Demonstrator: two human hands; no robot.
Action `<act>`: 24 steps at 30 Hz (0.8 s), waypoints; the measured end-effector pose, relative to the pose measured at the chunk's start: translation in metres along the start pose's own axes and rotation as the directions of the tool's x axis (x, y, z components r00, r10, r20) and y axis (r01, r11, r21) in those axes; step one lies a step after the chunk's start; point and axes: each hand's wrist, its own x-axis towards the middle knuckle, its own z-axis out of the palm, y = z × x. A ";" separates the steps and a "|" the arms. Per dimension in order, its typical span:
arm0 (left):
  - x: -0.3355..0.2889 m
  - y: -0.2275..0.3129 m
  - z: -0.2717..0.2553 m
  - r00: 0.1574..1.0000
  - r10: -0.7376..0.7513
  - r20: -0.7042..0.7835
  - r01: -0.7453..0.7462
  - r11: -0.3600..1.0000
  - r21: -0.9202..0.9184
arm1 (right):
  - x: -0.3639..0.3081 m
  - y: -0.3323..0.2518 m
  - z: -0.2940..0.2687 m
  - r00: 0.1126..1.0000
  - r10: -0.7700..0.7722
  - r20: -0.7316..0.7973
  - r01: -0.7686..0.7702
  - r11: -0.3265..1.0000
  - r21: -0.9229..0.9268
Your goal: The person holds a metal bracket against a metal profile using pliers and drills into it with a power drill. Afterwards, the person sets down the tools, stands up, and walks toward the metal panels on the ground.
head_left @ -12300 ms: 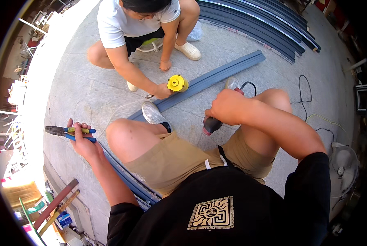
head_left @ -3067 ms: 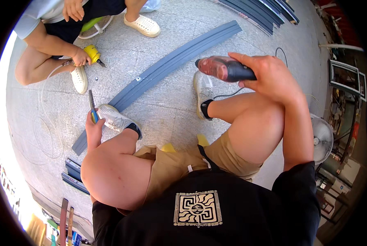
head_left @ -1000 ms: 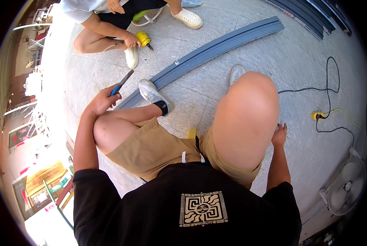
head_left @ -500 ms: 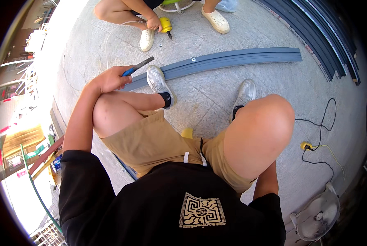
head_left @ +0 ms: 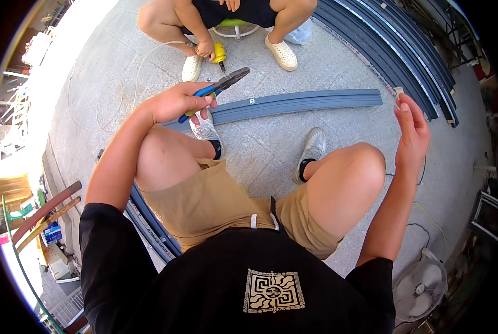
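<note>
My left hand [head_left: 179,103] grips a pair of pliers [head_left: 226,82] with blue and yellow handles, the dark jaws pointing up and to the right. On my right side, my raised right hand [head_left: 411,133] pinches a small pale piece [head_left: 398,91] between thumb and fingertips; its kind is too small to make out. Beyond my feet a long grey-blue grooved profile bar [head_left: 304,101] lies across the floor, with a small light square piece [head_left: 253,101] on it. The bar's left end is hidden behind my left arm and leg.
Across from me a seated person holds a yellow power tool [head_left: 219,54], its bit pointing down. Several long dark profiles [head_left: 394,50] are stacked at the far right. More profiles [head_left: 149,228] lie by my left hip. A fan [head_left: 420,289] stands at lower right.
My right hand has come up from behind my right knee into view with the small piece. The left hand with the pliers has shifted right, and the pliers now show more fully.
</note>
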 end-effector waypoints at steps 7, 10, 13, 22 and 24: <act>-0.008 0.009 0.005 0.994 0.033 0.105 -0.025 0.997 -0.069 | 0.014 -0.047 0.109 0.723 0.305 0.620 -0.387 0.922 -0.003; -0.017 0.015 0.006 0.988 0.075 0.134 -0.060 0.992 -0.111 | 0.019 -0.051 0.136 0.650 0.309 0.694 -0.352 0.932 -0.085; -0.019 0.016 0.006 0.988 0.068 0.142 -0.053 0.993 -0.109 | 0.016 -0.048 0.143 0.637 0.313 0.704 -0.348 0.932 -0.099; -0.022 0.016 0.000 0.983 0.069 0.171 -0.039 0.984 -0.171 | 0.014 -0.038 0.158 0.667 0.245 0.703 -0.337 0.941 -0.008; -0.020 0.017 0.000 0.983 0.067 0.172 -0.037 0.985 -0.171 | 0.012 -0.039 0.161 0.681 0.234 0.694 -0.310 0.951 -0.016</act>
